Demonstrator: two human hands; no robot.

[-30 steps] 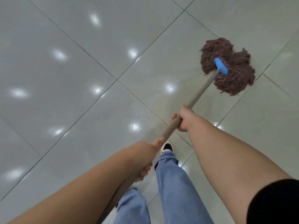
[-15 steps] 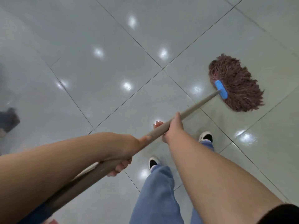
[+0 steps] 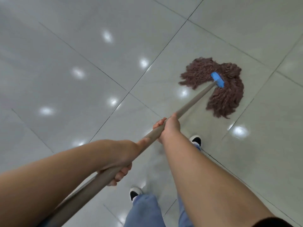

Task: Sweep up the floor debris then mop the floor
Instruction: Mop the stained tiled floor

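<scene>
I am in the mopping step: no debris shows on the tiles I can see, so I judge the sweeping done. Both of my grips are on the mop handle (image 3: 193, 102). My right hand (image 3: 170, 125) is the forward grip, fingers curled round the shaft about midway down its length, knuckles up. My left hand (image 3: 122, 159) is the rear grip, closed round the shaft nearer my body, fingertips showing under the handle and thumb lying along its top.

Ahead of the right grip and out to its right, the mop head (image 3: 218, 86) lies spread flat on the floor (image 3: 82, 46), its brown strands fanned out in a curve on both sides of the blue clamp (image 3: 217, 79). The strands touch the tile and lie beside a grout line.

Below the grips my two shoes (image 3: 135, 192) stand on the tiles, one just under the right wrist, the other beneath the left grip.

The next move, as I judge it, calls for drawing the head across in a sideways arc, keeping the strands pressed flat, with the rear grip steering and the forward grip bearing down, and stepping so I do not tread on mopped tile.
</scene>
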